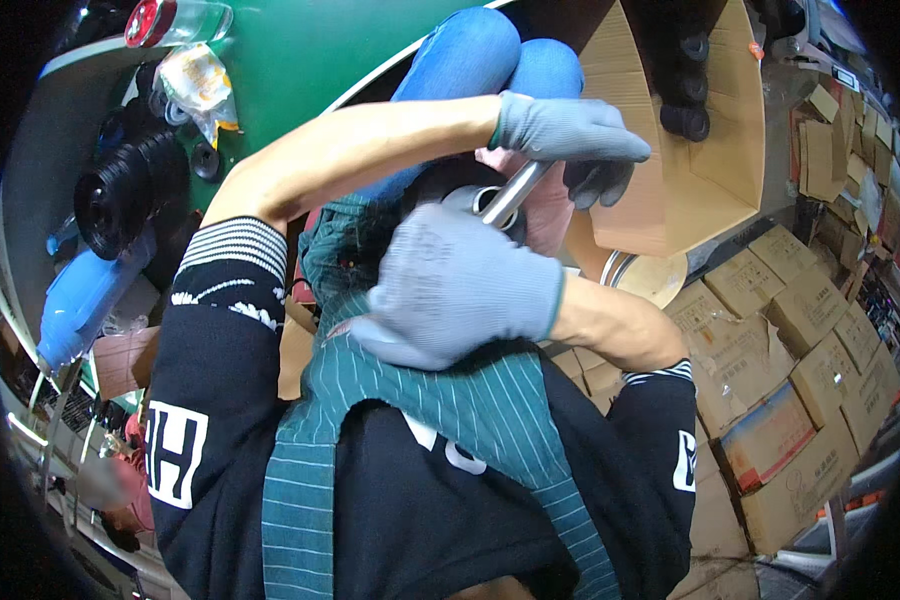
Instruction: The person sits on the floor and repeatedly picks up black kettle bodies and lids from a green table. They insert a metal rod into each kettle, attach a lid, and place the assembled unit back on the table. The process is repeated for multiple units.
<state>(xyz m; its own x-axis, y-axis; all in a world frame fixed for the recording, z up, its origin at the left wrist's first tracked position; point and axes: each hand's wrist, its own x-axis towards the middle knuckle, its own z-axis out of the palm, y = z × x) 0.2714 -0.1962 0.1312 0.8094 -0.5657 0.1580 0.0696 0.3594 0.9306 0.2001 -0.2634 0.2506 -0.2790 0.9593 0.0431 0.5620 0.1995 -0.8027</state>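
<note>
My left hand, in a grey knitted glove, reaches across from the left. Its fingers curl around the upper end of a metal rod. The rod slants down toward a dark round part with a shiny metal ring, held over my lap. My right hand, gloved the same way, lies over the near side of that part. Its fingers are bent and pressed together against the part, and the glove's back hides most of their grip. How the rod's lower end meets the ring cannot be made out.
An open cardboard box with black round parts stands to the right. Stacked cartons fill the lower right. On the left are black ribbed coils, a blue bottle and a green table bearing a red-lidded jar.
</note>
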